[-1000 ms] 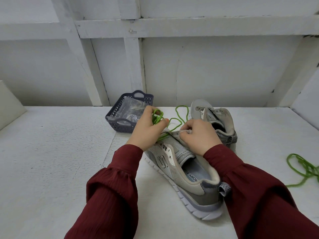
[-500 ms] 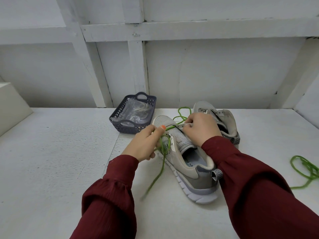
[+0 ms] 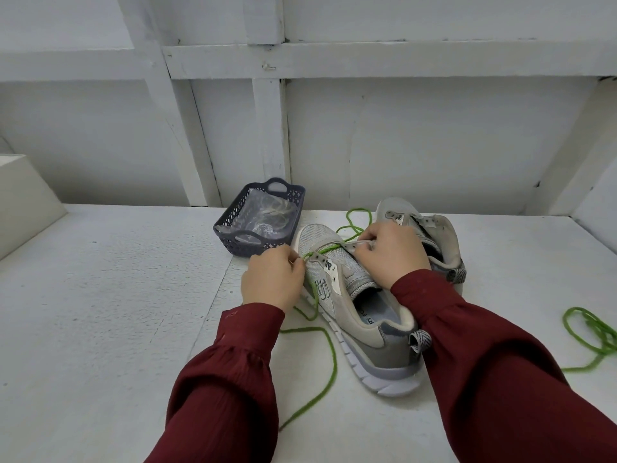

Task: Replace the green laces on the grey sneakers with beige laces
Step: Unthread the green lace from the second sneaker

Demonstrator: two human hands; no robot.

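- Roughly mid-tabletop (image 3: 117,312), the near grey sneaker (image 3: 359,324) lies with its toe towards the back edge and its heel towards the front edge.
- A green lace (image 3: 329,359) crosses this sneaker's lowest eyelets, just behind the toe. One end loops on the surface behind the toe. The other trails off the shoe's left side and runs in a long curve towards the front edge.
- The left hand (image 3: 272,282) sits just left of the toe, fingers curled in, thumb and fingertips pinching the green lace where it leaves the left eyelet row.
- The right hand (image 3: 390,252) rests on top of the near grey sneaker, fingers curled round the right eyelet strip. Whether it also has the lace is hidden by the knuckles.
- The far grey sneaker (image 3: 434,228) stands just behind and to the right, touching or nearly touching the first one, with no lace showing in its eyelets.
- A second green lace (image 3: 587,332) lies in loose loops near the right edge, well apart from both shoes.
- A dark plastic basket (image 3: 240,243) sits near the back edge, just left of the near shoe's toe. It holds a clear bag with coiled beige laces (image 3: 273,212).
- A white block (image 3: 23,202) stands at the left edge.
- Both forearms wear dark red sleeves (image 3: 227,379).
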